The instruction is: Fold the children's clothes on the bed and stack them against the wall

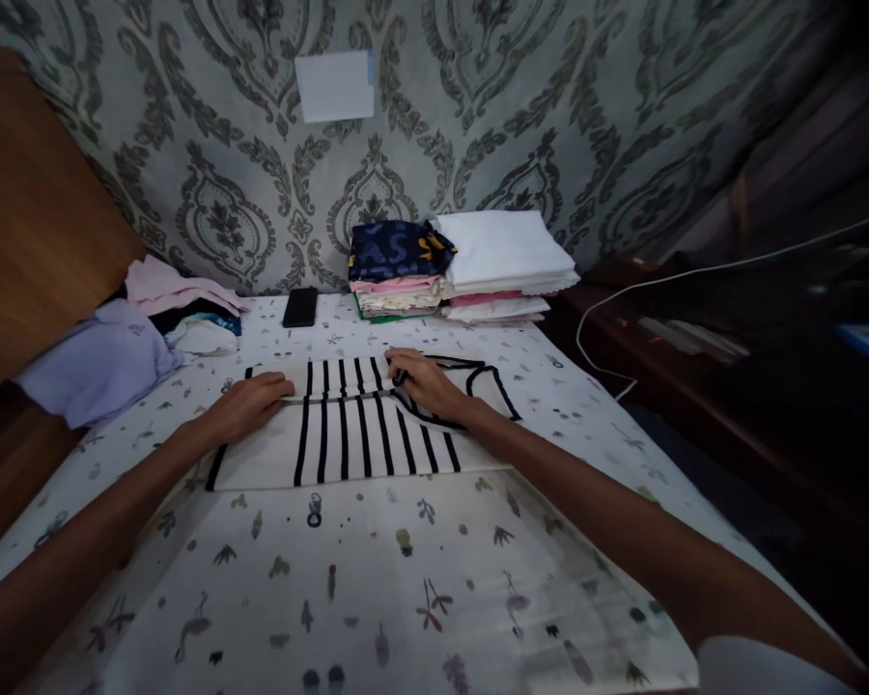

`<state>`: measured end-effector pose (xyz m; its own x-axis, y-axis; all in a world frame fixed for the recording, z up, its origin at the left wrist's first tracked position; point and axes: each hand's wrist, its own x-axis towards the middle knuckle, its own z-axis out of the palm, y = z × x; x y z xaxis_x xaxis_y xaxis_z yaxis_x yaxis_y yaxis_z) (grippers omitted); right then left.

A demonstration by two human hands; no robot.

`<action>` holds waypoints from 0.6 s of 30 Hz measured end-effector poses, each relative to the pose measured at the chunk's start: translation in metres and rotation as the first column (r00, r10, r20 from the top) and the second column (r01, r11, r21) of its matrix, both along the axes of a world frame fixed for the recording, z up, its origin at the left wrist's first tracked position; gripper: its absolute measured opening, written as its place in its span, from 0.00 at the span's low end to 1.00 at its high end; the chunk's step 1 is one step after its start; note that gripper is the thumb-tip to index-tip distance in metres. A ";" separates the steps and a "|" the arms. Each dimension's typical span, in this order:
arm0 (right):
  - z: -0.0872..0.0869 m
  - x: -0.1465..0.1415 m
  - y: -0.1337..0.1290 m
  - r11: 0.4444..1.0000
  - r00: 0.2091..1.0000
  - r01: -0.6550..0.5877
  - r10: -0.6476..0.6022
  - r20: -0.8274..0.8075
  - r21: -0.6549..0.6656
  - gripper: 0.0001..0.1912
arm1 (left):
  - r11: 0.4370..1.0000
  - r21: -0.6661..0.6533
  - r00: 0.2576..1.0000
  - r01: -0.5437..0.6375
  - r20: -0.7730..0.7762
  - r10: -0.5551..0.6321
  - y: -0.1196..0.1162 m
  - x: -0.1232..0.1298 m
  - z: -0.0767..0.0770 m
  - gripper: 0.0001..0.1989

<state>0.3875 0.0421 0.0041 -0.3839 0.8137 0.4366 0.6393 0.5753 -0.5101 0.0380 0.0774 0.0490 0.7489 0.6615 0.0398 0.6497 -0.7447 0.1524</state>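
Note:
A white top with black stripes and black trim (354,439) lies sideways on the patterned bed sheet, with one part folded over along its length. My left hand (250,405) is on its left part, fingers closed together at the edge of the folded layer. Farther right, my right hand (427,379) pinches the fabric near the black-edged neckline and strap. The fingertips of both hands are partly hidden by the hands and cloth.
Behind the top stand a stack of folded coloured clothes (398,253) and a stack of folded white cloths (507,253). A black phone (300,307) lies at the back. Loose clothes (108,357) are heaped at left, beside a wooden panel (43,212). A white cable (666,280) hangs at right.

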 end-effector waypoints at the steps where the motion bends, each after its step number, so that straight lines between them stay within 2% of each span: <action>1: -0.003 0.002 0.000 1.000 0.999 -0.006 0.005 0.035 0.007 0.21 | 1.000 0.009 1.000 0.002 -0.009 -0.002 0.000 -0.001 0.000 0.16; 6: -0.017 0.014 0.003 0.999 0.990 0.023 -0.027 0.136 0.028 0.25 | 1.000 0.021 0.995 0.022 -0.098 -0.020 -0.003 -0.011 0.002 0.19; 10: -0.013 0.018 -0.003 0.998 0.981 0.052 -0.056 0.184 0.025 0.27 | 0.999 -0.035 0.996 -0.009 -0.090 0.006 -0.002 -0.027 0.006 0.19; 14: -0.003 0.019 -0.015 0.985 0.967 0.172 -0.175 0.183 0.033 0.23 | 0.992 -0.071 0.989 -0.106 -0.111 0.098 0.002 -0.041 0.017 0.18; 18: 0.008 0.036 -0.026 0.933 0.908 0.356 -0.357 0.220 0.048 0.22 | 0.978 -0.018 0.976 -0.208 -0.076 0.206 -0.002 -0.033 0.028 0.21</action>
<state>0.4232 0.0163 0.0123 -0.1563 0.9117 0.3799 0.8987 0.2908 -0.3282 0.0053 0.0756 0.0773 0.5955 0.8028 -0.0290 0.7997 -0.5890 0.1164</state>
